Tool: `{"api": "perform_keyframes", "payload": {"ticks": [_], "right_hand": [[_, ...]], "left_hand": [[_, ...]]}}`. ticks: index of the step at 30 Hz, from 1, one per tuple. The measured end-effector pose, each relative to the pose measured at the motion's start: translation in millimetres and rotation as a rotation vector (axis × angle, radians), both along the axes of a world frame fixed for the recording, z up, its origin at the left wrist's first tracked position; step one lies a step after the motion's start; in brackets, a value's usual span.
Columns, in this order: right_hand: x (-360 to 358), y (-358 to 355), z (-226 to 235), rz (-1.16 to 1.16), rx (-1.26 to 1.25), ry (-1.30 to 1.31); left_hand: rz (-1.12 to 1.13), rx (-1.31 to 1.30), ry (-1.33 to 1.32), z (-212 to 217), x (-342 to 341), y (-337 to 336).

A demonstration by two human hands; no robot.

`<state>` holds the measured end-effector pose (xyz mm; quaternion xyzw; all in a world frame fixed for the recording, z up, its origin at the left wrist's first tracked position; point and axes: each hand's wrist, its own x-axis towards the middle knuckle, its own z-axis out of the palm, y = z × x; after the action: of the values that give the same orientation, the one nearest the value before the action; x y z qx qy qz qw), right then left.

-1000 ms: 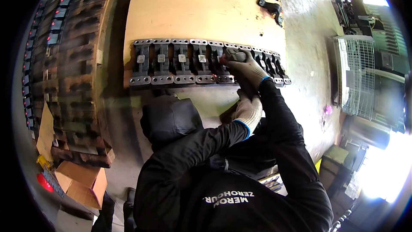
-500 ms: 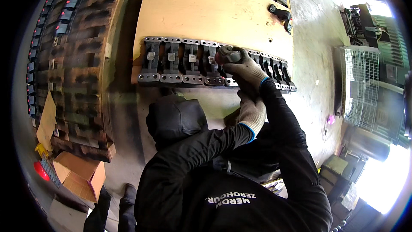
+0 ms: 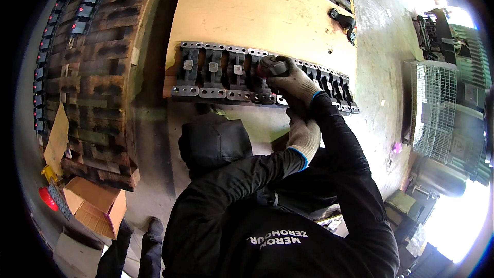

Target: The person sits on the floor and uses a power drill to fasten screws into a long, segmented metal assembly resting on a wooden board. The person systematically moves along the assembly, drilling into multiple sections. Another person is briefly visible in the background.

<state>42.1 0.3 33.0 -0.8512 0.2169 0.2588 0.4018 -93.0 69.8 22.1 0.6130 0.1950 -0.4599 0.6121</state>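
Note:
A row of dark metal brackets [image 3: 213, 92] with drilled pale end plates lies along the near edge of a wooden board. My right hand [image 3: 294, 81], in a pale knit glove, is closed around a dark, rounded hand-held power tool [image 3: 272, 66] with a reddish part. The tool is over the row, covering the middle of one bracket; its working end is hidden. My left hand [image 3: 303, 136], also gloved, is just nearer to me, under my right wrist. Its fingers are largely hidden behind my right hand and sleeve, so what they hold does not show.
A separate dark bracket [image 3: 343, 23] lies at the board's [image 3: 247, 10] far right. Wooden pallets [image 3: 98, 92] at left carry rows of dark parts with red marks. An open cardboard box [image 3: 95, 206] and another person's legs [image 3: 152, 247] are at lower left. A wire cage [image 3: 435, 105] stands right.
The view has shifted slightly, so the board and brackets appear farther right. Against the row, the tool in my right hand has moved left and now covers a bracket's middle that showed before.

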Motion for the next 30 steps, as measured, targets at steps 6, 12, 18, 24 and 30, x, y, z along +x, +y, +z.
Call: {"api": "perform_keyframes", "payload": {"ticks": [6, 12, 18, 24, 30], "right_hand": [[-6, -10, 1, -0.014, 0.024, -0.075], [-36, -41, 40, -0.056, 0.035, -0.353], [-90, -142, 98, -0.232, -0.37, -0.859], [-187, -178, 218, -0.542, -1.014, -0.919], [-339, -201, 206, -0.647, -1.149, -1.091]], "left_hand": [[-0.042, 0.063, -0.066, -2, -11, -15], [-0.293, -0.236, -0.243, 28, 11, 11], [-0.323, -0.813, -0.377, 61, 32, 20], [-0.017, -0.926, 0.022, 87, 59, 30], [0.283, -0.826, -0.256, 79, 86, 28]]}}
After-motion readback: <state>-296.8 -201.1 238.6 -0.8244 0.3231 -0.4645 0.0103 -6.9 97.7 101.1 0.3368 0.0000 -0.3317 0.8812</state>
